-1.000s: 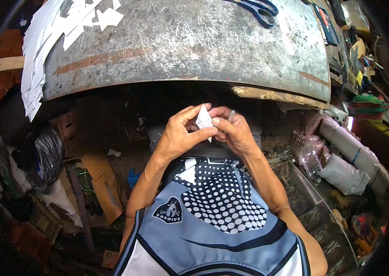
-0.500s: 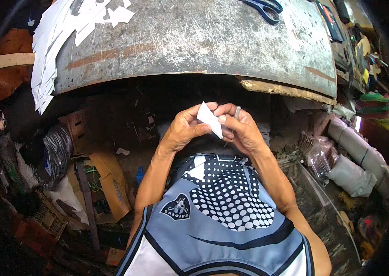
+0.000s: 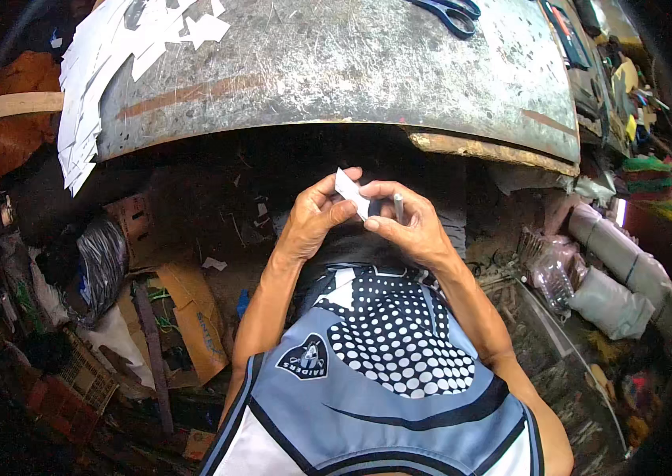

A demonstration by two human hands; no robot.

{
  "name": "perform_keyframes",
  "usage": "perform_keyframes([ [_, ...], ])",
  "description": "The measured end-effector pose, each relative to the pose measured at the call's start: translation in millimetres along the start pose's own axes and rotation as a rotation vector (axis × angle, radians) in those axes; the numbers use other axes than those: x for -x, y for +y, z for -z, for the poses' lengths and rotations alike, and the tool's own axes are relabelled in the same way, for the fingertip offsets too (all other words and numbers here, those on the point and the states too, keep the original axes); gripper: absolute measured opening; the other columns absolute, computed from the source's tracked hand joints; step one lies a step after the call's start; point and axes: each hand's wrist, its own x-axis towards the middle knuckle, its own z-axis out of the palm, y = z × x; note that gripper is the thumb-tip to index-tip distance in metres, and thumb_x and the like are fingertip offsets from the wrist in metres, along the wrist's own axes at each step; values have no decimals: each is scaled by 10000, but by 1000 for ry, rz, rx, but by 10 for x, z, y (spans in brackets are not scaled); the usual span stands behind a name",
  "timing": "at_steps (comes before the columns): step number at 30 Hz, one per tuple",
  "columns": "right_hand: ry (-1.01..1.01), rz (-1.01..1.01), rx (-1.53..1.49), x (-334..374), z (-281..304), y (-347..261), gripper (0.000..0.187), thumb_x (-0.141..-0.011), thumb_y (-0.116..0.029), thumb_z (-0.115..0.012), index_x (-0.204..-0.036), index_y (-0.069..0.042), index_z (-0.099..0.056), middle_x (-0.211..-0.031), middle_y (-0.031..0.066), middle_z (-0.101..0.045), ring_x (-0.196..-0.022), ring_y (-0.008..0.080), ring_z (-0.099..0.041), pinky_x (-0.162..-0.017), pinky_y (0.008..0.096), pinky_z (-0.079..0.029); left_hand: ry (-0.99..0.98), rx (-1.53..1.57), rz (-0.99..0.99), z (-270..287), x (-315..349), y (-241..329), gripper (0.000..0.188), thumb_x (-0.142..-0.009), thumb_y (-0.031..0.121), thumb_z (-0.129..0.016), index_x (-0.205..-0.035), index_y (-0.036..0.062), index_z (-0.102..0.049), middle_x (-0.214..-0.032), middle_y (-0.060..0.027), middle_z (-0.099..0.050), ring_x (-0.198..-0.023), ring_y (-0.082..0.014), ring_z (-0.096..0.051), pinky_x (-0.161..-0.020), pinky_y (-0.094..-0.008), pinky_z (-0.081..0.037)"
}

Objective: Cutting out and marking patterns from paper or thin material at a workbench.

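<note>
In front of my lap, just below the table's near edge, a small pointed piece of white paper [image 3: 349, 190] is held up between both hands. My left hand [image 3: 313, 218] pinches it between thumb and fingers. My right hand [image 3: 415, 226] closes on the paper's right side, thumb and forefinger at its lower edge. A slim, pale, pen-like stick [image 3: 399, 208] is tucked between the right hand's fingers; its kind is unclear. Loose white paper pieces [image 3: 82, 103] lie heaped over the table's left end. Dark blue-handled scissors [image 3: 460, 20] rest at the far side.
The scratched metal-topped table [image 3: 336, 87] spans the far side, a worn wooden strip [image 3: 494, 152] along its front edge. On the floor to the left are an open cardboard box [image 3: 193, 317] and a black plastic bag [image 3: 102, 262]. Wrapped grey rolls [image 3: 621, 254] lie at right.
The paper has turned and moved slightly left and up, showing a narrower face. My right hand's thumb and forefinger have shifted on it, and the pale stick has swung left.
</note>
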Motion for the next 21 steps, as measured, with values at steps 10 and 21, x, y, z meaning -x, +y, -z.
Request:
perform_keyframes([
  [10,64,31,17,23,4,53,326,-884,-132,-707,-1188,-33,-648,-926,-12,-656,-686,18,-490,-609,201,-399,-4,-45,-3,3,13,-3,682,-860,212,-785,-1398,-53,-460,-1211,-92,-621,-1101,-154,-608,-977,-312,-498],
  [21,70,135,234,45,-36,-29,363,-817,-103,-771,-1156,-23,-668,-938,12,-661,-646,43,-488,-564,216,-397,8,-30,-5,15,5,-29,671,-860,192,-781,-1397,-52,-461,-1202,-77,-622,-1090,-147,-610,-973,-307,-494],
])
